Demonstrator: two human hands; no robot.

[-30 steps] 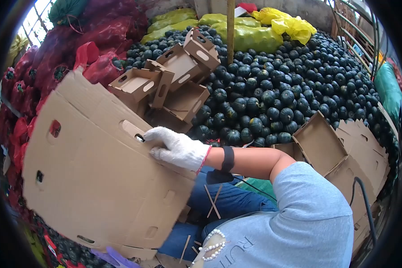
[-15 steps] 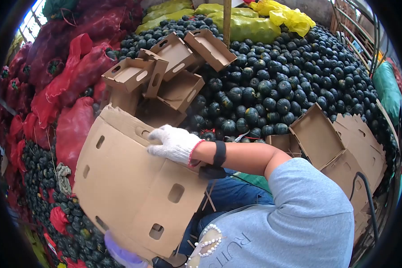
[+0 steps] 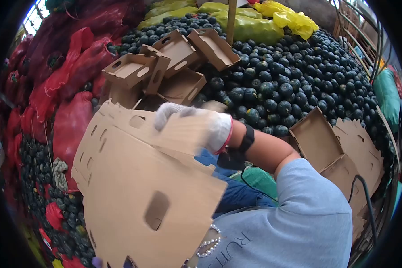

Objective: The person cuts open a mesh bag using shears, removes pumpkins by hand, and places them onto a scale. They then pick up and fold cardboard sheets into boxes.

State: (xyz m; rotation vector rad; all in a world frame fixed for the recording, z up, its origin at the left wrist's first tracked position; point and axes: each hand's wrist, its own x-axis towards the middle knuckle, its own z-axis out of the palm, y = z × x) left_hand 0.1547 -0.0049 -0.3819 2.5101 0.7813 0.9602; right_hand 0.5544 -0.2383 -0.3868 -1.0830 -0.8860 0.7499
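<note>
My right hand (image 3: pixel 196 125), in a white knitted glove with a red cuff, is closed on the upper edge of a flat brown cardboard sheet (image 3: pixel 134 178) with cut-out slots. Part of the cardboard near the glove is bent up and blurred. The sheet is raised and tilted in front of my body. Of my left hand (image 3: pixel 97 262), only a bit of purple glove shows at the sheet's lower left corner; its fingers are hidden behind the cardboard.
Folded cardboard trays (image 3: pixel 176 49) lie on a heap of dark green squashes (image 3: pixel 272 89). Red mesh sacks (image 3: pixel 73 129) stand at the left. At the right are an open tray (image 3: pixel 317 138) and flat cardboard sheets (image 3: pixel 359 152). Yellow sacks (image 3: pixel 250 27) lie behind.
My right hand has moved right and now grips the cardboard, where a flap bends up. The sheet has been lifted and tilted. Less of my left hand shows.
</note>
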